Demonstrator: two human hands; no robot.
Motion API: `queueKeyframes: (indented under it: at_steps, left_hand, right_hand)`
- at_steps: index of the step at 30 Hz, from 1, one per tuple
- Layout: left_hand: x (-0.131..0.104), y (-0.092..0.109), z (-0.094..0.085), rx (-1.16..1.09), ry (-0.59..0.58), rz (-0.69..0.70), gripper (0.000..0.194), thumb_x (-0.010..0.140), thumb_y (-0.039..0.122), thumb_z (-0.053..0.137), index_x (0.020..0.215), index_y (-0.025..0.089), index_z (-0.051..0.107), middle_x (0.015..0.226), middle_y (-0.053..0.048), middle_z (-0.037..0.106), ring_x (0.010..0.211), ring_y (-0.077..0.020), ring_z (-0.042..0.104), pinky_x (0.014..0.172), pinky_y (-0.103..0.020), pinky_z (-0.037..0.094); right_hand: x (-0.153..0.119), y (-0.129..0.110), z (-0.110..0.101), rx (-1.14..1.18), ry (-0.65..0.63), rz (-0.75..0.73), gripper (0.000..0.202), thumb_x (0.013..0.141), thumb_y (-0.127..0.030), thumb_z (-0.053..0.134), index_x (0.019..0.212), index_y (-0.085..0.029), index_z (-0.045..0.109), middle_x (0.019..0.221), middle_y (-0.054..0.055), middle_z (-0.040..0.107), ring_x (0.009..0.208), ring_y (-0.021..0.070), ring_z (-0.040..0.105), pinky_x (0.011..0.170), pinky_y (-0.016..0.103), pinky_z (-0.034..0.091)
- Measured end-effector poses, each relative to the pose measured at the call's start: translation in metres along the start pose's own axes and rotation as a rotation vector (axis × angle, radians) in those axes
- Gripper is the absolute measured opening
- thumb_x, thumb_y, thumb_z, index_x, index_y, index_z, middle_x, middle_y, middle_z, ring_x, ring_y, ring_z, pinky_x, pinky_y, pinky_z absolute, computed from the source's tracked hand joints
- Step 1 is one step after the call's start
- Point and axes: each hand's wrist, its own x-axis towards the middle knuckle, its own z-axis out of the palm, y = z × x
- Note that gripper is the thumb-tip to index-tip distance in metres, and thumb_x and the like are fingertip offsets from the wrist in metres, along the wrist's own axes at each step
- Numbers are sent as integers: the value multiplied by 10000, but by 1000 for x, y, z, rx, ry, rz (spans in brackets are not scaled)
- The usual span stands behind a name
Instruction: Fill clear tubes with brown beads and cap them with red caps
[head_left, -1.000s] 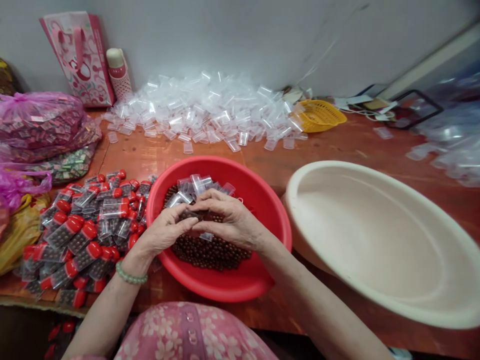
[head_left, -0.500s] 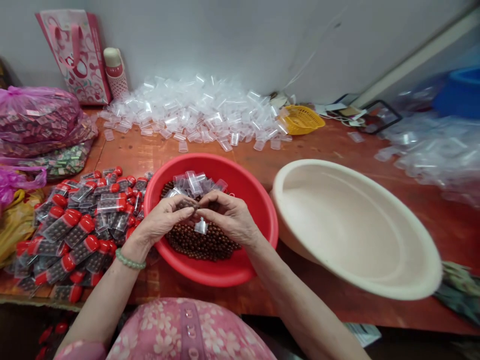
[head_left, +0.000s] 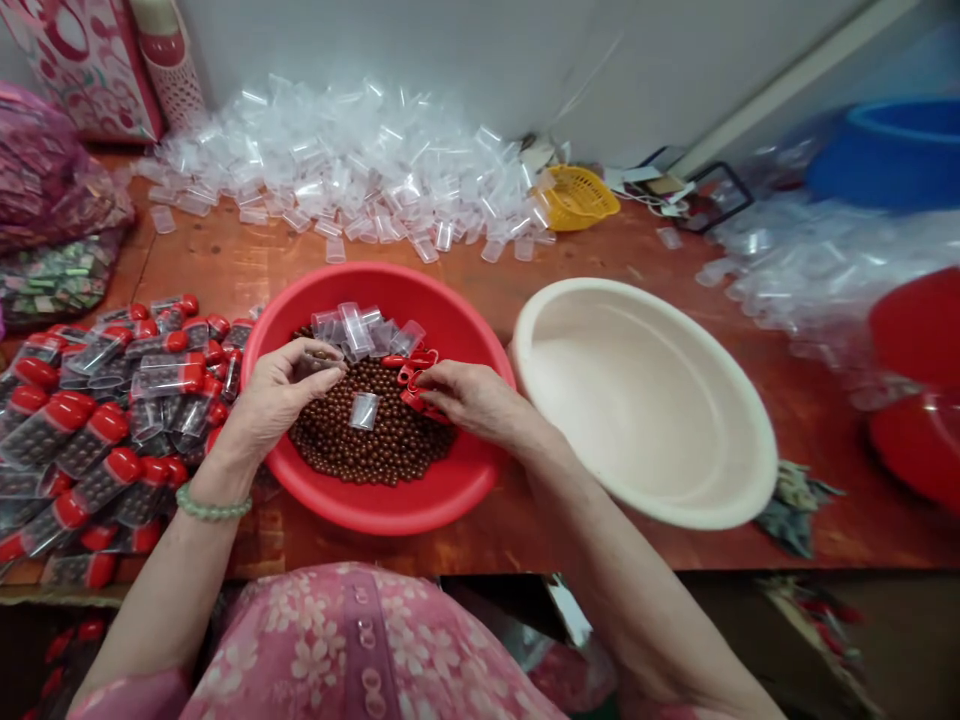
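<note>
Over brown beads (head_left: 375, 455) in the red basin (head_left: 390, 512), the left hand (head_left: 274, 395) pinches a clear container (head_left: 321, 357) between thumb and fingers, its long axis seemingly sideways, one end toward the right hand (head_left: 478, 402), whose fingers bunch at red pieces (head_left: 394, 361); whether they grip one, I cannot tell.

One head-worn camera looks forward and down from above and behind the fingers (head_left: 450, 383), at close range. The red basin (head_left: 390, 512) beneath them sits left of centre; the wall (head_left: 420, 40) rises beyond. The margin (well right of the fingers) appears blurred.
</note>
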Motion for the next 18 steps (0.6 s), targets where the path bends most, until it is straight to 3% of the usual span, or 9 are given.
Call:
queueKeyframes:
  at_steps: [4, 9, 13, 15, 18]
  left_hand:
    - [-1, 0, 2, -20, 39, 4, 216, 744, 284, 751, 904, 167, 664, 860, -12, 689, 794, -125, 640, 737, -231, 482]
    - [-4, 5, 6, -24, 16, -73, 234, 741, 298, 745, 880, 156, 621, 842, -11, 686, 762, -123, 661, 738, -242, 515]
    - [-4, 8, 6, -19, -26, -82, 227, 746, 292, 739, 870, 150, 612, 804, -13, 682, 743, -119, 649, 710, -234, 510]
    - [-3, 8, 5, -32, -22, -96, 240, 741, 298, 744, 869, 154, 600, 787, -9, 679, 729, -121, 649, 705, -242, 508]
    - [-3, 6, 7, -50, 4, -114, 249, 732, 302, 748, 862, 152, 598, 830, -20, 689, 752, -126, 655, 728, -255, 505]
  right_hand:
    - [8, -8, 8, -299, -145, 53, 166, 877, -216, 554, 972, -156, 676, 993, 126, 720, 912, 240, 677, 781, 304, 481]
    - [15, -18, 23, -328, -142, 78, 203, 823, -66, 519, 935, -112, 683, 908, 182, 727, 849, 250, 694, 727, 315, 494]
    - [11, -12, 17, -268, -103, 28, 188, 888, -168, 499, 909, -149, 685, 869, 143, 723, 792, 222, 679, 684, 309, 481]
    - [6, -9, 12, -64, -65, 4, 205, 916, -270, 498, 949, -169, 673, 823, 86, 708, 719, 183, 649, 634, 285, 465]
    - [-1, -11, 9, 543, 7, -27, 225, 863, -371, 591, 946, -170, 647, 774, 23, 671, 667, 142, 600, 623, 267, 459]
